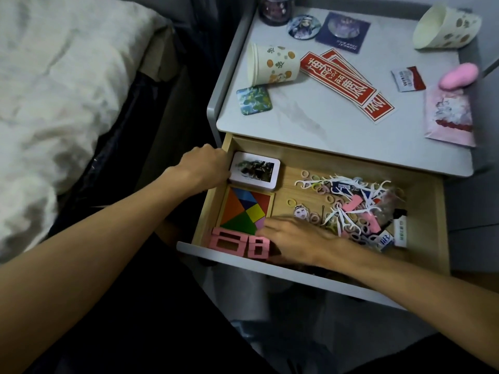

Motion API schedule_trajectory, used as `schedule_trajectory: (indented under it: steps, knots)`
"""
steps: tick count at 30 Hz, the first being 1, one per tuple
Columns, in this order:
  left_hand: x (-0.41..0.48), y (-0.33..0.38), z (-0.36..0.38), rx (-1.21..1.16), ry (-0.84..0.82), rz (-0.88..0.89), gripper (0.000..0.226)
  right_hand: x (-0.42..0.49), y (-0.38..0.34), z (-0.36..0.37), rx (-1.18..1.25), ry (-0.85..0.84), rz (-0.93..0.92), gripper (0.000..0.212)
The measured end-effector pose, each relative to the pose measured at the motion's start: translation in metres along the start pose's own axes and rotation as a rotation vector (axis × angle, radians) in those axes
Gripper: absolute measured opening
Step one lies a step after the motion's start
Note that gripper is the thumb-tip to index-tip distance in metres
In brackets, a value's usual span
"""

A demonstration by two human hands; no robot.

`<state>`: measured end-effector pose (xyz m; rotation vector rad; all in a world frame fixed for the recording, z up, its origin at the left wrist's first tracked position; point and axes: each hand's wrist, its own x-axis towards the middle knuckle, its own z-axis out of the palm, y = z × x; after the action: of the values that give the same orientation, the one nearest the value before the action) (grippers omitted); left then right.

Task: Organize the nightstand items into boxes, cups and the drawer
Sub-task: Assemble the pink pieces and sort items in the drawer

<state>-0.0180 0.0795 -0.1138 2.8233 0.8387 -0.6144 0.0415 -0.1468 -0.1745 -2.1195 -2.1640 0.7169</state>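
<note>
Red strips (343,79) on the nightstand (297,122) top: large white Chinese characters, stylised, not legible. Dark blue card (342,32), far side: two lines of white lettering, upside down, too small to read. White-and-red sachet (407,79), right: blurred print. White box (385,240) in the drawer (432,201), near right: blue mark, unreadable.

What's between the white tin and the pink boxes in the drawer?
The coloured tangram tray fills the stretch between the white tin and the pink boxes; the head view shows it.
</note>
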Motion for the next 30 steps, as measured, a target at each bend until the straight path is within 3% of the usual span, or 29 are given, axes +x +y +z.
schedule_trajectory:
  steps: [8,17,23,30]
  knots:
    - [0.005,0.0,0.004,0.031,0.016,0.018,0.018,0.01,0.003,-0.001,-0.137,0.003,-0.156,0.032]
    - [0.014,-0.006,0.011,0.027,0.017,0.048,0.019,0.008,0.0,0.005,-0.1,-0.001,-0.139,0.046]
    - [0.013,-0.006,0.01,0.012,0.022,0.067,0.016,0.011,-0.001,0.009,-0.087,0.024,-0.097,0.038]
    - [0.017,-0.007,0.014,0.041,0.038,0.076,0.015,0.01,-0.002,0.01,0.009,0.041,-0.082,0.048]
